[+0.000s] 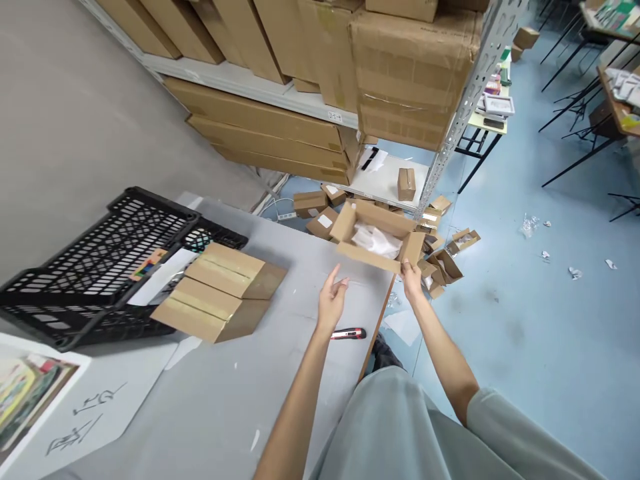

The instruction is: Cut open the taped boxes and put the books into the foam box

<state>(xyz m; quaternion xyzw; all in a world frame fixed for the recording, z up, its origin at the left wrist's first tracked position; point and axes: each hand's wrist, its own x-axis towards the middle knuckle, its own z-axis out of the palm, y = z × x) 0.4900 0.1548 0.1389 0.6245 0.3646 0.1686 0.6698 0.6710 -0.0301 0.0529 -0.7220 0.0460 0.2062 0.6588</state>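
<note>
An opened cardboard box point(367, 255) is at the far corner of the grey table, its flaps spread. White wrapping point(377, 240) lies inside it; what the wrapping covers is hidden. My right hand point(412, 280) grips the box by its near right corner. Just short of the box, my left hand point(332, 300) is held over the table with fingers apart and nothing in them. A red and black box cutter point(349, 333) lies on the table below that hand. Two closed cardboard boxes point(220, 290) sit side by side further left.
A black plastic crate point(105, 267) stands against the wall. Printed sheets point(90, 407) lie at the table's left. Beyond the table rises a metal shelf point(320, 107) loaded with cartons. Several opened small boxes point(445, 267) and paper scraps litter the blue floor point(525, 347).
</note>
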